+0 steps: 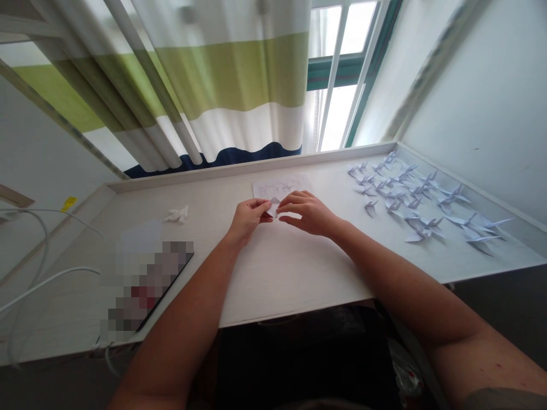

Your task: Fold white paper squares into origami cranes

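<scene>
Paper (274, 206) folded into a small piece sits between the person's two hands in the head view, raised a little above the middle of the white table (273, 279). The left hand (249, 217) grasps it between thumb and fingers, probably to steady the piece. The right hand (311, 214) meets its other side with bent fingers, the thumb set apart from them; whether these fingertips pinch the paper or only brush its edge cannot be told. Both forearms come in from the near edge, so the small piece lies centred before the person, likely for a clear view and equal reach.

Just beyond the hands lies a marked sheet (271, 188), its marks too small to read. Paper birds (424, 228) crowd the table's right side, well apart from the hands, perhaps grouped there to leave working room. On the left rest a crumpled tissue (176, 214) and a flat, dark-edged object (149, 290) obscured by blurring, with a white cable (55, 278) near it. Behind the table hangs a striped curtain (239, 74), drawn partly aside from the window (331, 74), which seems to give daylight.
</scene>
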Demonstrator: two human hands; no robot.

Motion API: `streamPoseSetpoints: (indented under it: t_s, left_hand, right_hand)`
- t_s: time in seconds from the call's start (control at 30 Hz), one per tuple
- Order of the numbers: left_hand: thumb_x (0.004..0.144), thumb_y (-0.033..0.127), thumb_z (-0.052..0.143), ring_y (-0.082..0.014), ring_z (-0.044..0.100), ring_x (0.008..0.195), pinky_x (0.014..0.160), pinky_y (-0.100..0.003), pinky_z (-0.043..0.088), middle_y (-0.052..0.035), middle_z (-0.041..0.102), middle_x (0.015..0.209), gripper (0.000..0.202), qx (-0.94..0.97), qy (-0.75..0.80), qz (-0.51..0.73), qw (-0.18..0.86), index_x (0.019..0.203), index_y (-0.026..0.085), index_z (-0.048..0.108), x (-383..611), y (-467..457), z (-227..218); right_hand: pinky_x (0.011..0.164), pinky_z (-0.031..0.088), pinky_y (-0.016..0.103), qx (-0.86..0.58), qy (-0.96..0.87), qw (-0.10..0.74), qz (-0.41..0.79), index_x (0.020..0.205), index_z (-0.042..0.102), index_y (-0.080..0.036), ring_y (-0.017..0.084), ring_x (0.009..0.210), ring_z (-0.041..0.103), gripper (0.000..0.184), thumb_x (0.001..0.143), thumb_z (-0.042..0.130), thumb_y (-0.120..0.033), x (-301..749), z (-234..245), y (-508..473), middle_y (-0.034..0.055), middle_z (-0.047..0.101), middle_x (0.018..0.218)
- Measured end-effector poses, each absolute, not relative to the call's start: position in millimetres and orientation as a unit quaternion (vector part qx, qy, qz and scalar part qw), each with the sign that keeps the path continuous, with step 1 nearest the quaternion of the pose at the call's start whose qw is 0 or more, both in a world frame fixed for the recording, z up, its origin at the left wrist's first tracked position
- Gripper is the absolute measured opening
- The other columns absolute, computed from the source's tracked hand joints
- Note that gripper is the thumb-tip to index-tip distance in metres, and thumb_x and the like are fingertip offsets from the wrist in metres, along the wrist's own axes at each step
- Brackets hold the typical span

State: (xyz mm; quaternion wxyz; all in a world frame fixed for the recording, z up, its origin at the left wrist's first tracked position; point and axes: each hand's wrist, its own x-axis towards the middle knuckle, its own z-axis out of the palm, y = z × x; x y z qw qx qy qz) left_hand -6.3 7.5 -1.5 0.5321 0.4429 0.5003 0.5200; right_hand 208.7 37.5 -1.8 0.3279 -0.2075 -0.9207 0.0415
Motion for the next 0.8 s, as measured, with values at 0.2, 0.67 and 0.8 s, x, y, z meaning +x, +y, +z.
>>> streamPoseSetpoints:
  t_s: [0.2,0.67,0.8]
  left_hand:
    - [0.080,0.034,0.088,-0.0173,0.073,0.074,0.084,-0.036,0.062,-0.0066,0.075,0.079,0.025,0.423,0.471,0.515,0.578,0.086,0.012,0.076,-4,7,2]
    - [0.081,0.022,0.091,-0.0179,0.076,0.100,0.105,-0.039,0.058,-0.0079,0.078,0.114,0.031,0.421,0.353,0.504,0.666,0.107,0.018,0.076,-1,3,3]
    - [0.078,0.020,0.091,-0.0193,0.077,0.102,0.107,-0.040,0.057,-0.0085,0.080,0.113,0.034,0.427,0.363,0.512,0.651,0.109,0.017,0.076,-1,2,4]
  right_hand:
    - [0.087,0.048,0.039,-0.205,-0.929,0.306,-0.027,0.112,0.076,-0.022,0.024,0.095,0.067,0.029,0.113,0.047,-0.027,206,-3,38,0.0099,0.077,0.104]
    - [0.080,0.058,0.038,-0.284,-0.812,0.417,0.294,0.084,0.074,-0.023,0.021,0.085,0.067,0.032,0.097,0.072,-0.053,207,1,36,0.0059,0.072,0.093]
    - [0.083,0.059,0.041,-0.306,-0.735,0.442,0.413,0.082,0.075,-0.022,0.022,0.086,0.069,0.040,0.084,0.081,-0.060,203,2,36,0.0048,0.074,0.090]
